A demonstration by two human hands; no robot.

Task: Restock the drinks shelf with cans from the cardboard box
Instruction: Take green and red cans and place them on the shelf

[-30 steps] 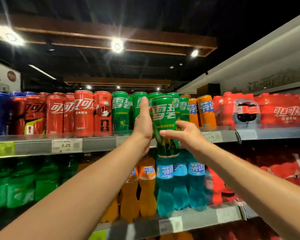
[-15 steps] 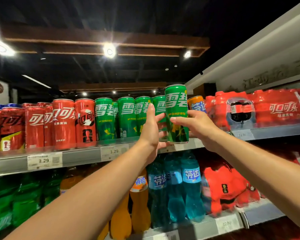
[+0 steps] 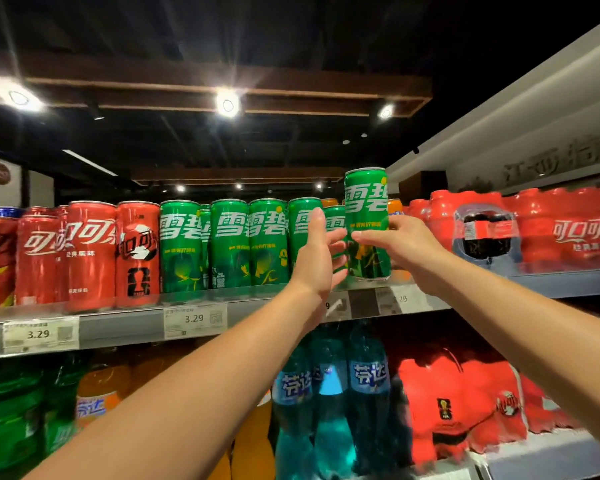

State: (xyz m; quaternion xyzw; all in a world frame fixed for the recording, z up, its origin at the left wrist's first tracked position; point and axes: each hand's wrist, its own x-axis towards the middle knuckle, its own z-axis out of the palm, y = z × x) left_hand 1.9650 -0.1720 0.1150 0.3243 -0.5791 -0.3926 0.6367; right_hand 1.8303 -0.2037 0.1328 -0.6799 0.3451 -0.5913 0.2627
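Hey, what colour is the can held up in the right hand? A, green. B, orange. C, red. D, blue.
A: the right hand grips a green can with white lettering.

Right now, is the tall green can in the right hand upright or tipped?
Upright. The tall green metal can has its rim on top and its sides vertical, and the right hand grips its lower half.

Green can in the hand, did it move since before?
Yes. The green can went up and right: its base was below the shelf edge, now it is above it, beside the orange cans.
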